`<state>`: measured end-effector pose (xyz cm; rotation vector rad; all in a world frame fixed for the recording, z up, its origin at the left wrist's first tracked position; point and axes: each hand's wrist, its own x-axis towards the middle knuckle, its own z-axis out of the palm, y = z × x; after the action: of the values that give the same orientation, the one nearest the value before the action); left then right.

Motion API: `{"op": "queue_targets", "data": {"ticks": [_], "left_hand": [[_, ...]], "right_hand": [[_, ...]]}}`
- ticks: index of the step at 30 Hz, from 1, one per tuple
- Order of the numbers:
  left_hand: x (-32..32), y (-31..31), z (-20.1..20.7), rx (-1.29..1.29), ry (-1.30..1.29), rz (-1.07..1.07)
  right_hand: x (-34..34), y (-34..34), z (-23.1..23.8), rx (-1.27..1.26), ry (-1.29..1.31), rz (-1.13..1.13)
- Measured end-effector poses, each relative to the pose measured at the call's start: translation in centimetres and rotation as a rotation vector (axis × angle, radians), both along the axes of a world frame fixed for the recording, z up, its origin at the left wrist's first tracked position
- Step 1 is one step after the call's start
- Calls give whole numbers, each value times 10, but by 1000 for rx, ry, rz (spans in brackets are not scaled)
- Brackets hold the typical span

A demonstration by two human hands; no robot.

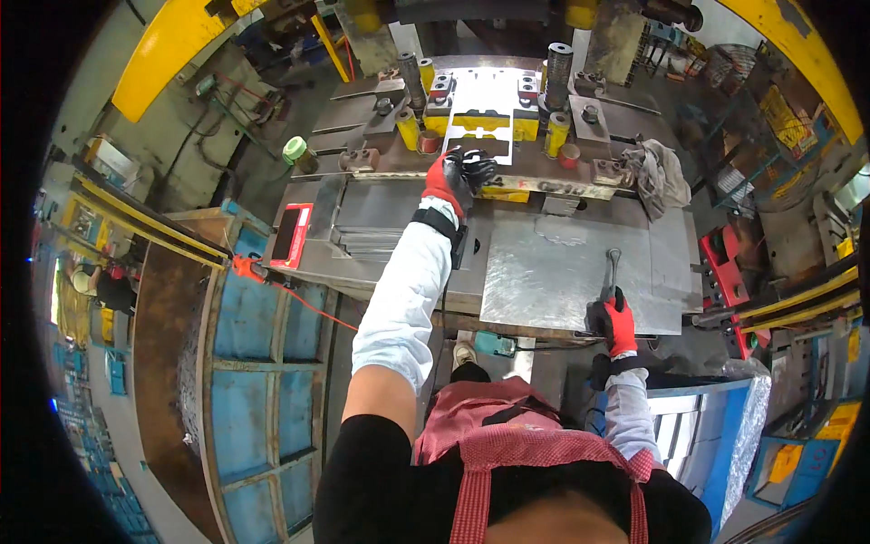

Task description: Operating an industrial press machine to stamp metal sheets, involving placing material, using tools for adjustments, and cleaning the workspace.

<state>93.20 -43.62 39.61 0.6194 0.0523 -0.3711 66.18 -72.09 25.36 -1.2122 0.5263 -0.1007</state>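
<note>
My left hand, in a red and black glove, reaches forward to the near edge of the press die. Its curled fingers close at the near left end of a bright, cut-out metal sheet, which lies in the die; the exact grip is partly hidden. Near the front edge of the bench, my right hand, gloved alike, is closed round a slim metal tool with a rounded, loop-like end pointing away from me. The tool lies over a flat grey metal plate.
Left of the plate are stacked metal sheets and a red-framed panel. A grey rag hangs at the die's right. Guide posts flank the die. A blue-panelled frame stands left, a red rack right.
</note>
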Motion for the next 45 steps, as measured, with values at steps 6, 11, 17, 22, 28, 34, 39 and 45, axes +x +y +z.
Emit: {"op": "queue_targets", "data": {"ticks": [6,11,17,22,28,34,39,45], "left_hand": [[-1,4,-1,-4,63,-13],[-4,-8,3,101,3,123],[5,1,-17,74,-38,104],[5,0,-7,62,6,87],[-4,-3,-6,48,-24,72],[2,3,-10,81,5,16],[0,0,-8,-42,60,-9],[-5,-3,1,119,-44,100]], "right_hand": [[-3,-1,1,-64,29,-13],[0,-21,-36,-235,36,-49],[1,-15,-36,-122,2,-45],[-2,-6,-8,-16,-19,-42],[-3,-7,-11,-26,11,-34],[-1,-12,-30,-16,-4,-92],[-1,-11,-21,73,-14,11],[0,-10,-19,118,3,-9]]}}
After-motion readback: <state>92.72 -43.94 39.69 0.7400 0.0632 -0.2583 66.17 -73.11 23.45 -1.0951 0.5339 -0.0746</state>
